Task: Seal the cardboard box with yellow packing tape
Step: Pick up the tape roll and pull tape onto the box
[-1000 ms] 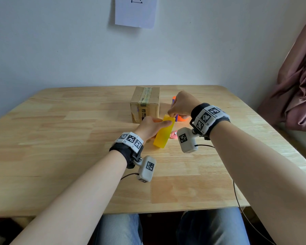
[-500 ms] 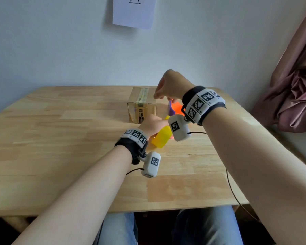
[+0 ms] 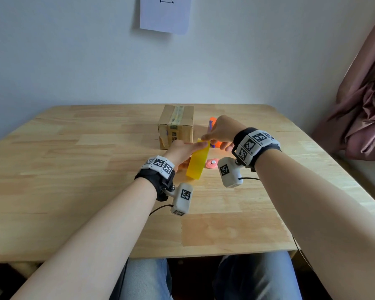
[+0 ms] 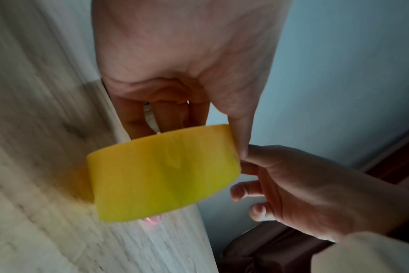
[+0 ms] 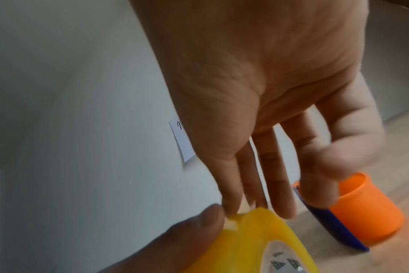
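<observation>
A small cardboard box (image 3: 175,126) with an old tape strip on top stands on the wooden table (image 3: 74,169), at the back middle. In front of it my left hand (image 3: 187,148) holds the yellow tape roll (image 3: 198,161) upright on its edge. Its fingers go through the core and its thumb lies on the rim (image 4: 238,136). My right hand (image 3: 206,138) reaches over the roll's top. Its straight fingertips (image 5: 231,208) touch a pale tape end (image 5: 231,224) on the roll (image 5: 257,243), and its thumb stays off the roll.
An orange cup-like thing (image 5: 367,206) with a blue blade-like piece (image 5: 334,223) lies just right of the box. A pink disc (image 3: 211,163) sits by the roll. A pink curtain (image 3: 364,109) hangs at the right, and a paper sheet (image 3: 165,14) is on the wall.
Half a second ago my right hand was raised above the box; it has come back down onto the top of the roll. The left hand has kept hold of the roll.
</observation>
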### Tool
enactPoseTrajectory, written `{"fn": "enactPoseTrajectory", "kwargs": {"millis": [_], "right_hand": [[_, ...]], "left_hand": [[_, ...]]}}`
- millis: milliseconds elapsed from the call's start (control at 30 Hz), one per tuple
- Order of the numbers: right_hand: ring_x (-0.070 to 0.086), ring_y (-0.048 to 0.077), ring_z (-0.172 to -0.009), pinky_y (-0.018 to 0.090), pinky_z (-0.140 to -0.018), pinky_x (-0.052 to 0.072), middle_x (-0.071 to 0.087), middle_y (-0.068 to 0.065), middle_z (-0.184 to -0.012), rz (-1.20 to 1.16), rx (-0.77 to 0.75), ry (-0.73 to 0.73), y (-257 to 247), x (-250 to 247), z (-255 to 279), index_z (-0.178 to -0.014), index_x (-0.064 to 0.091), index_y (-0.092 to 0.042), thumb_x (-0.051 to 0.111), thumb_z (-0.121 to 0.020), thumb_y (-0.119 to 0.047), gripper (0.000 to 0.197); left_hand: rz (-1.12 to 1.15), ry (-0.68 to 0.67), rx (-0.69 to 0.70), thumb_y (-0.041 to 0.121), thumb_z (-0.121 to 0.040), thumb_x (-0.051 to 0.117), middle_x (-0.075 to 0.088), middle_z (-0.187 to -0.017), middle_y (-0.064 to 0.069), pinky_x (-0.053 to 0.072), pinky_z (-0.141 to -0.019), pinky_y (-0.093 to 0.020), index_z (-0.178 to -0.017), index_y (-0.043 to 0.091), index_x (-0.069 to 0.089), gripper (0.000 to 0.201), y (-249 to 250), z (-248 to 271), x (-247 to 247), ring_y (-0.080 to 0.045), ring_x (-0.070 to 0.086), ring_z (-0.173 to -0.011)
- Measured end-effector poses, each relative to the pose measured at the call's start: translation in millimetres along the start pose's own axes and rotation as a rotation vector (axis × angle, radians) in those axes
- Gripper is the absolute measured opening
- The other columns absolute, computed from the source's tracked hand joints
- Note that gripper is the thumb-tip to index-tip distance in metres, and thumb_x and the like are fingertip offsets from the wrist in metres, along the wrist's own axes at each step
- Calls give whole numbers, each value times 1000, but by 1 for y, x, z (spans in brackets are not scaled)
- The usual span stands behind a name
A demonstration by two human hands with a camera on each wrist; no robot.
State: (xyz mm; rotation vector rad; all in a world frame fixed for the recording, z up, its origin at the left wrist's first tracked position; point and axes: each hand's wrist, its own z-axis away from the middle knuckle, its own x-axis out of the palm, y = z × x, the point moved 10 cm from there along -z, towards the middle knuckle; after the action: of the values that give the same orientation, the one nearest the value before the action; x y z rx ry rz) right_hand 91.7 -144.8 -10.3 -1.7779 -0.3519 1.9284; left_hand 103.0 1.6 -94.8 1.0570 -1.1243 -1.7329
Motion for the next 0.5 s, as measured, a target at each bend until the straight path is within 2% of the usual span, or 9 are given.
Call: {"fn": "enactPoseTrajectory", "kwargs": {"millis": [67,100,167,233,300,367,500], "right_hand": [[70,20,-62,27,-50,57,80,11,-86,8,-18,35,-2,-2,-3,-80,75,-6,77,-92,-23,21],[70,20,-61,29,-52,60,80,12,-84,23,-19,50,-3,-3,-4,-78,75,-4,76,-91,-20,20],[68,20,-58,33,-60,62,80,11,-77,67,-13,66,-4,-4,-7,-73,76,-4,76,-89,-17,20],[68,19,-54,34,-63,62,79,9,-71,115,-24,88,-9,-4,-9,-71,76,-6,74,-86,-15,17],[72,20,-61,36,-66,66,77,7,-72,177,-54,129,-20,-5,-9,-78,77,-7,73,-84,-14,10],[73,23,-68,40,-67,66,75,6,-75,239,-80,153,-28,-6,-8,-83,75,-9,71,-83,-14,5],[76,24,-61,43,-62,67,75,7,-66,260,-86,100,-29,0,-10,-77,74,-7,67,-79,-5,8]], "left_hand": [[9,-7,3,52,-82,83,77,-109,-10,62,-86,-40,-112,10,70,53,1,3,0,-28,75,-101],[7,-8,13,52,-83,82,77,-109,-10,62,-85,-39,-113,11,69,52,2,4,0,-28,74,-101],[11,-23,24,50,-85,81,76,-110,-10,61,-89,-41,-116,13,69,50,1,6,1,-28,74,-103],[-6,-29,31,48,-85,82,77,-110,-14,60,-96,-46,-116,12,71,49,0,8,2,-31,74,-105],[-33,-33,49,46,-86,82,77,-114,-21,59,-98,-48,-104,13,72,39,1,8,2,-35,75,-104],[-48,-44,56,43,-88,80,76,-116,-25,61,-89,-44,-101,9,72,38,3,8,3,-34,76,-96],[-60,-50,45,43,-89,80,77,-115,-24,62,-72,-35,-115,0,72,51,3,6,2,-29,75,-88]]}}
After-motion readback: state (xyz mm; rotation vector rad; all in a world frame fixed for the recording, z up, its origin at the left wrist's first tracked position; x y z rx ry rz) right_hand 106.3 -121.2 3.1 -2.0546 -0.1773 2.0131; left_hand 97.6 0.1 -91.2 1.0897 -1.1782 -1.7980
